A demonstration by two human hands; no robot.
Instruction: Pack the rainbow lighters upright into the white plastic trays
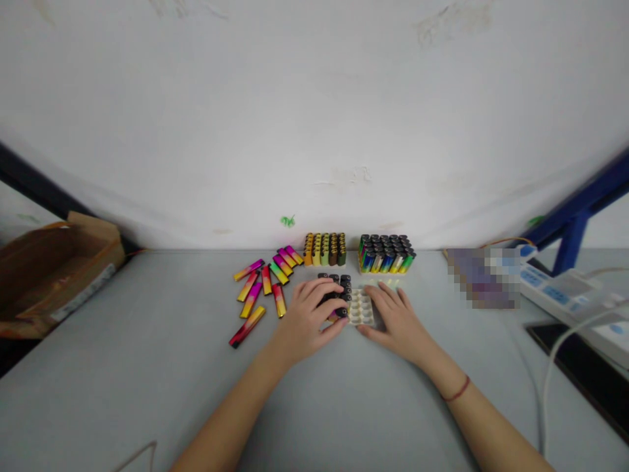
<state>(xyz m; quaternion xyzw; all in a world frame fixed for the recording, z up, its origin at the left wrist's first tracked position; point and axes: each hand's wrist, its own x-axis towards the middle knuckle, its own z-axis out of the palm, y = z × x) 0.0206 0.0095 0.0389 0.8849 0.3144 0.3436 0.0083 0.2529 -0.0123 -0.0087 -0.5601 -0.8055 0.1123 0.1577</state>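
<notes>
A white tray with moulded pockets lies on the table in front of me, its left part filled with upright black-topped tubes that look like lighters. My left hand bends over that filled part, thumb and forefinger closed around a black-topped lighter at the near side. Its fingers hide some of the others. At the tray's right end, my right hand grips the edge, thumb on the near side and fingertips at the far side. Several pink, red and yellow lighters lie loose to the left.
Two full blocks of upright lighters stand by the wall, one yellow-brown, one multicoloured. A cardboard box sits far left. On the right are a blurred-out item, a white power strip, a cable and a dark flat object.
</notes>
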